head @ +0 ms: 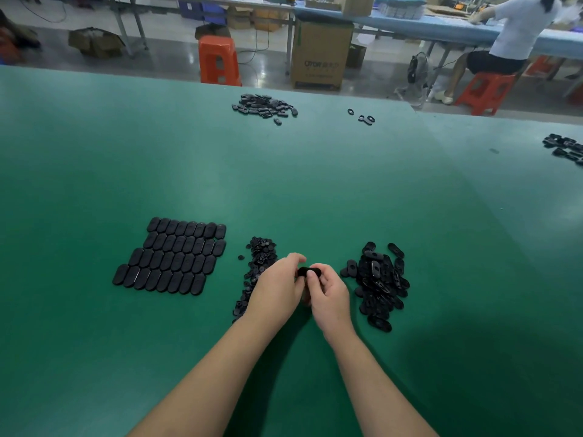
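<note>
Shell sits pinched between both grips — left hand and right hand grasping its ends.

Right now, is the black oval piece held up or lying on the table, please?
Held up: the left hand and right hand pinch the black oval piece above the green table.

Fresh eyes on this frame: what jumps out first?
At centre front, the left grip and right grip pinch one black oval piece between them. Left of them lies a neat grid of oval shells on the green table; right of them, a loose heap of black ovals.
</note>
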The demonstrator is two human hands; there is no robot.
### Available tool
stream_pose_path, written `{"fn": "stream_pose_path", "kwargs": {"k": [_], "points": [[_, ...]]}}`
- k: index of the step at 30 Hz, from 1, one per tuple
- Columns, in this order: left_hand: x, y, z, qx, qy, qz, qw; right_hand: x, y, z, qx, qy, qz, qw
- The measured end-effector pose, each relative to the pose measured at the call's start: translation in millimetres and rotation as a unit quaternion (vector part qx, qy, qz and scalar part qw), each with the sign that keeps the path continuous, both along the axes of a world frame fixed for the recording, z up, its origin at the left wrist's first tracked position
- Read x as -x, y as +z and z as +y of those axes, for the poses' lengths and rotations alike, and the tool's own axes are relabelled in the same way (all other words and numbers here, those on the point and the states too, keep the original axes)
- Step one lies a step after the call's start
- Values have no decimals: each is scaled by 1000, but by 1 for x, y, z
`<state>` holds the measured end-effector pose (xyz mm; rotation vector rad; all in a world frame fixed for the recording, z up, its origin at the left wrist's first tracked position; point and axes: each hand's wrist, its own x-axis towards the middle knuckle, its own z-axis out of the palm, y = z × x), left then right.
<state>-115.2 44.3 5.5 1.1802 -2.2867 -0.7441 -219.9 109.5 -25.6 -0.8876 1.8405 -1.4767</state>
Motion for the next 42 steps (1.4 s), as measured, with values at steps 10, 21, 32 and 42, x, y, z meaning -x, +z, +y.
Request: {"fn": "stream_pose_path", "kwargs": {"k": [10, 21, 32, 42], "points": [[-38, -1, -12, 130, 98, -75, 984, -5, 9, 4, 25, 21, -38, 999], [-111, -11, -86, 65, 319, -129, 937, -5, 7, 4, -3, 37, -7, 999], [-88, -8, -67, 89, 192, -91, 973, -4, 5, 3, -9, 40, 12, 999], [-70, -17, -55, 24, 163, -141, 976, -5, 6, 3, -12, 41, 22, 999]]}}
